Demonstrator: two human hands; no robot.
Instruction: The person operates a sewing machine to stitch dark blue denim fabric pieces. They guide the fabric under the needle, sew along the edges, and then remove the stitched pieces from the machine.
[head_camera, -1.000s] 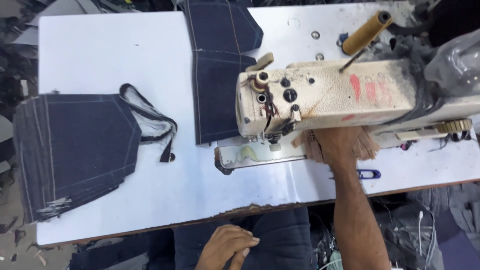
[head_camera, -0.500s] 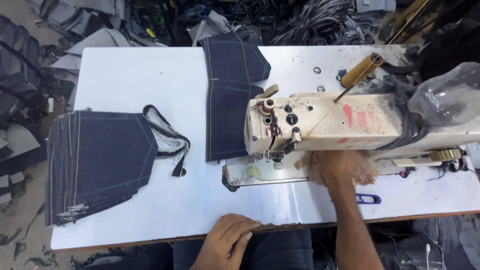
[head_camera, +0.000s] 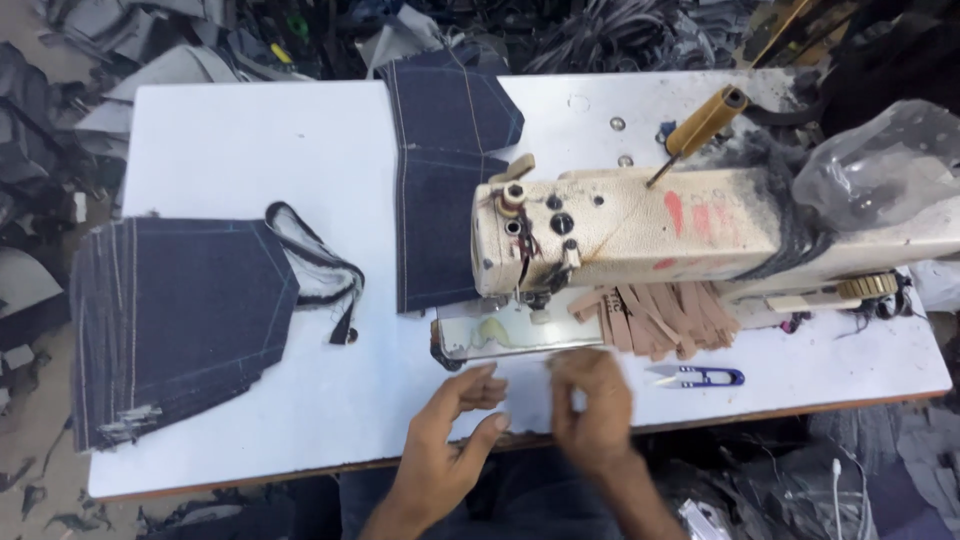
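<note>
1. The left hand (head_camera: 450, 425) hovers open over the near edge of the desk (head_camera: 250, 130), fingers spread and slightly curled, holding nothing.
2. The right hand (head_camera: 590, 405) sits just beside it, fingers bent inward as if pinching something small; the frame is blurred there, so I cannot tell whether it grips anything.
3. Nearest the hands is a bunch of tan strips (head_camera: 655, 315), fanned out under the arm of the sewing machine (head_camera: 640, 225). They look thin, light and floppy, probably leatherette patches. One would best be picked by a free end with the fingertips, since flat on the desk they offer little edge.
4. Blue snips (head_camera: 700, 376) lie on the desk just right of the right hand, apart from it. They look small, rigid and light; the looped handle end is the safe hold.
5. A denim panel (head_camera: 440, 190) lies flat behind the machine head, running toward the far edge. It looks soft, fairly heavy cloth that will drape and drag; gripping a stitched edge with both hands should keep it from folding.
6. A stack of denim pieces (head_camera: 180, 320) rests at the left of the desk, well apart from the hands, with a dark cord (head_camera: 320, 270) looped at its right side.
7. A clear plastic bag (head_camera: 880, 165) sits on the machine's right end.
</note>
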